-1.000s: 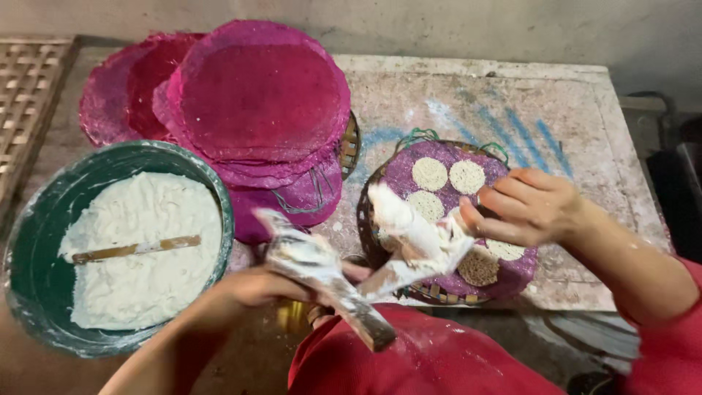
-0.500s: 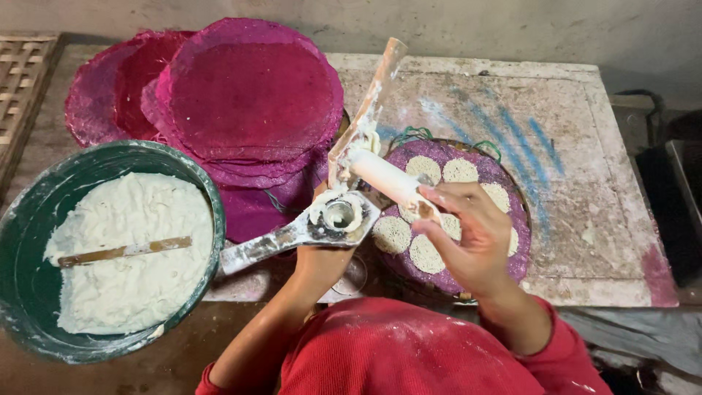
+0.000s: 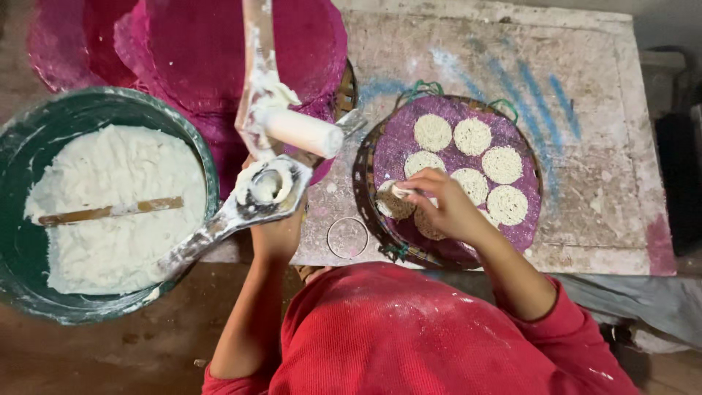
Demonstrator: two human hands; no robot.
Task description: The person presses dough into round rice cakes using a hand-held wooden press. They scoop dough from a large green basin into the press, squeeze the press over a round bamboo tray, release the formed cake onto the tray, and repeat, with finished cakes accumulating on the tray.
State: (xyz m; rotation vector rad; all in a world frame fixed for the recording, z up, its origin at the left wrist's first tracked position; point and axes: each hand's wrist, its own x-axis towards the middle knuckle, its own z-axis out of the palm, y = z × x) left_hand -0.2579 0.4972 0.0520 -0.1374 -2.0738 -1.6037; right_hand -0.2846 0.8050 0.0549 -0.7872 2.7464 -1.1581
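Note:
My left hand point(image 3: 274, 235) grips a metal hand press point(image 3: 265, 189) smeared with white dough. Its lever and white plunger point(image 3: 300, 132) are swung up and open. My right hand point(image 3: 447, 211) reaches onto a round basket tray point(image 3: 365, 192) lined with purple cloth. Its fingertips hold a flat white dough disc point(image 3: 395, 197) at the tray's near left side. Several more round dough discs point(image 3: 472, 136) lie in rows on the purple cloth.
A large green bowl point(image 3: 18, 153) of white dough with a wooden stick point(image 3: 110, 212) in it stands at the left. Stacked pink round mats point(image 3: 197, 51) lie behind it. A small metal ring point(image 3: 347, 238) rests on the stone slab point(image 3: 599, 110), which is streaked with blue.
My right hand left the press's plunger and moved down to the tray with a dough disc. The press has swung upright and open, closer to the green bowl.

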